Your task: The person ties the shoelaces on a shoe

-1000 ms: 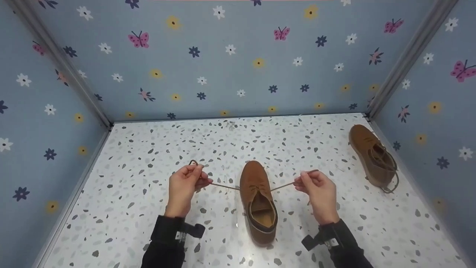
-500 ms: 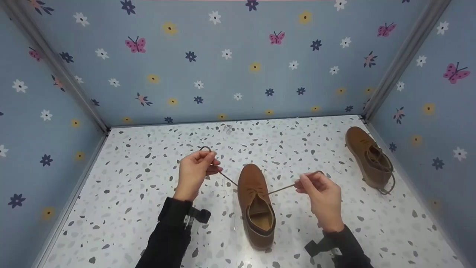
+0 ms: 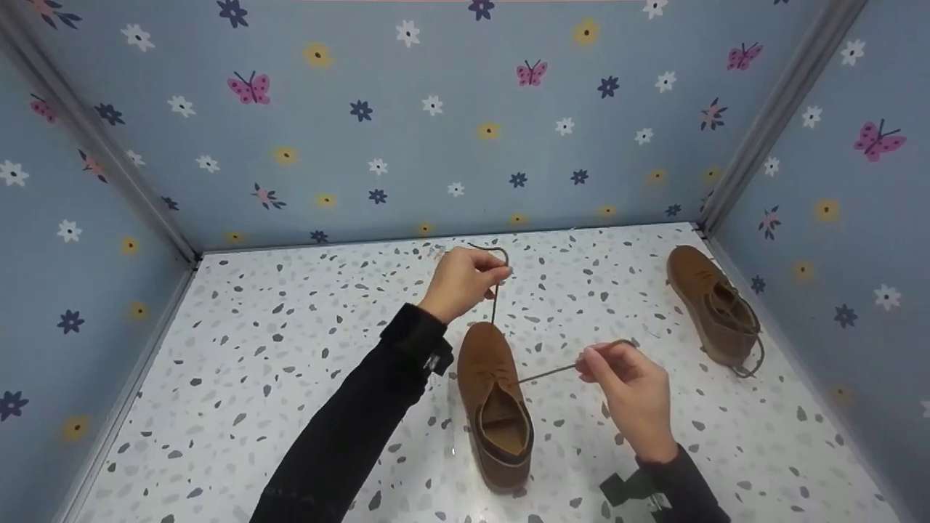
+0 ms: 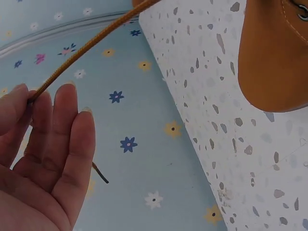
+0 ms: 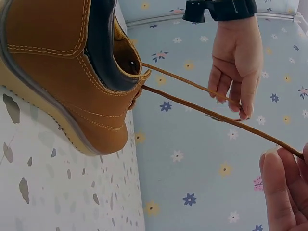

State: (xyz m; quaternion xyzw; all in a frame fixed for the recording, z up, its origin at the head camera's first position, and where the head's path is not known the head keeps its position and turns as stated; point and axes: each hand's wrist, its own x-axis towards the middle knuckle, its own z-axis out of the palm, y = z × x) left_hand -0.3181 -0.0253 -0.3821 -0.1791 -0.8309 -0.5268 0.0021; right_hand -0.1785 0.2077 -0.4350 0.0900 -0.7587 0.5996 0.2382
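Ideally, the left hand (image 3: pixel 468 280) and right hand (image 3: pixel 633 399), each pinching a strand of lace (image 3: pixel 546 373), would draw evenly, leaving the nearer brown shoe (image 3: pixel 485 352) steady on the speckled surface (image 3: pixel 254 349).

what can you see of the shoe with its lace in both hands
The shoe is brown and leather-looking, with pale stitching, a dark collar, a tan lining and a paler sole. It stands upright on the speckled floor, toe pointing away from the person. Its lace is untied: the left hand pinches one strand beyond the toe, the right hand pinches the other out to the right. Neither hand touches the shoe's body.
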